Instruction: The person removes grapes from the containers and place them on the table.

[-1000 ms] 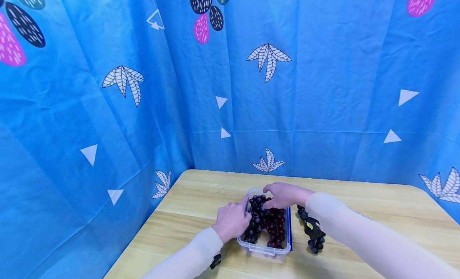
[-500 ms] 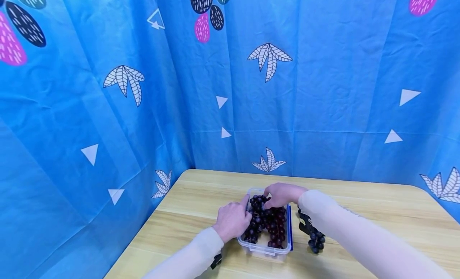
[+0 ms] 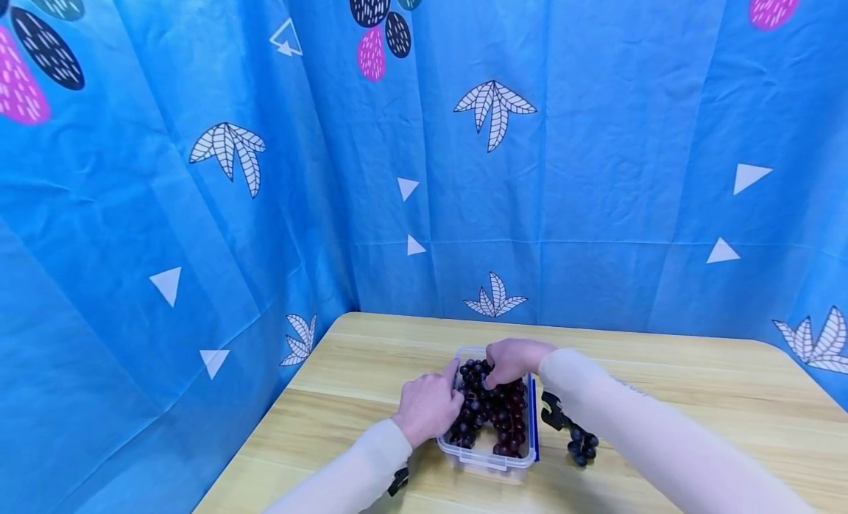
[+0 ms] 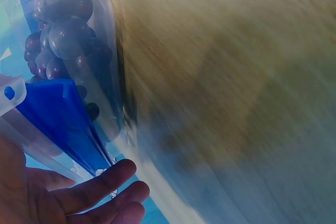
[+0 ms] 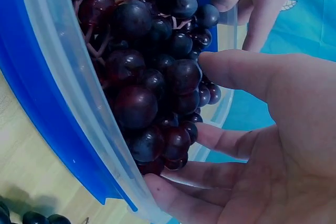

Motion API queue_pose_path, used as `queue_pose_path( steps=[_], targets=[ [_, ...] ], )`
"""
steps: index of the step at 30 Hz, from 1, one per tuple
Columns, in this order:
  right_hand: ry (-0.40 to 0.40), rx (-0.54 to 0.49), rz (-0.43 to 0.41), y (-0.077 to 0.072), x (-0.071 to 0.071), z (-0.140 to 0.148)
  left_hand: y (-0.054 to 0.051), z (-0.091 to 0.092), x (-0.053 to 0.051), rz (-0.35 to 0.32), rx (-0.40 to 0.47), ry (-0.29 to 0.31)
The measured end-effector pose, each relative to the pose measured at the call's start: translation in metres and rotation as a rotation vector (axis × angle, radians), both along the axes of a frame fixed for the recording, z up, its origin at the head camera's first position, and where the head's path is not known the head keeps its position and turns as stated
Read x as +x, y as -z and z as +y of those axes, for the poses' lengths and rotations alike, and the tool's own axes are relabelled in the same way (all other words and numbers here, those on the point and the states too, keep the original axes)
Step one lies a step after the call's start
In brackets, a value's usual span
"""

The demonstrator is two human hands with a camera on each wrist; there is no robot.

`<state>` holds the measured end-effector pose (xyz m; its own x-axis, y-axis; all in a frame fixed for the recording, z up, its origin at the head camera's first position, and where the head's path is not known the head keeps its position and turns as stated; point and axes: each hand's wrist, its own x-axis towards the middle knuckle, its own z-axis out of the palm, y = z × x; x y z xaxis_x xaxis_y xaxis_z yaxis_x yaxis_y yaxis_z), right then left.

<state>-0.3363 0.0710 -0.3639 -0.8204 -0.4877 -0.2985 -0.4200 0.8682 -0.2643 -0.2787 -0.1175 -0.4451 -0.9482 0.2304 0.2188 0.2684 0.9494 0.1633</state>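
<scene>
A clear plastic container (image 3: 481,461) with blue clips holds dark grapes (image 3: 472,411). At its left side my left hand (image 3: 427,407) grips the wall, thumb over the rim and index finger along it. The left wrist view shows this hand's fingers (image 4: 100,190) outside, close to a blue clip (image 4: 60,111). My right hand (image 3: 518,361) reaches in at the back right. In the right wrist view its thumb and fingers (image 5: 228,142) lie around part of the bunch (image 5: 152,85), the thumb against a grape; some fingertips are hidden.
Another dark bunch (image 3: 583,446) lies on the wooden table (image 3: 662,396) right of the container, partly hidden by the right wrist's black strap (image 3: 553,411). A blue patterned curtain (image 3: 596,168) hangs behind and to the left of the table.
My right hand and forearm have shifted slightly left, the fingers drawing closer together on the grapes. The left hand and the container look unmoved.
</scene>
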Motion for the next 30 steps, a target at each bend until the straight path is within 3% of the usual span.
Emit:
queue_pose_path(
  steps=[17, 30],
  targets=[
    [0.034, -0.048, 0.011, 0.008, 0.002, 0.000, 0.000, -0.001, 0.001, 0.009, -0.001, -0.004],
    [0.043, -0.076, 0.042, 0.020, -0.007, -0.002, 0.001, -0.001, -0.001, 0.004, -0.005, -0.012]
  ],
)
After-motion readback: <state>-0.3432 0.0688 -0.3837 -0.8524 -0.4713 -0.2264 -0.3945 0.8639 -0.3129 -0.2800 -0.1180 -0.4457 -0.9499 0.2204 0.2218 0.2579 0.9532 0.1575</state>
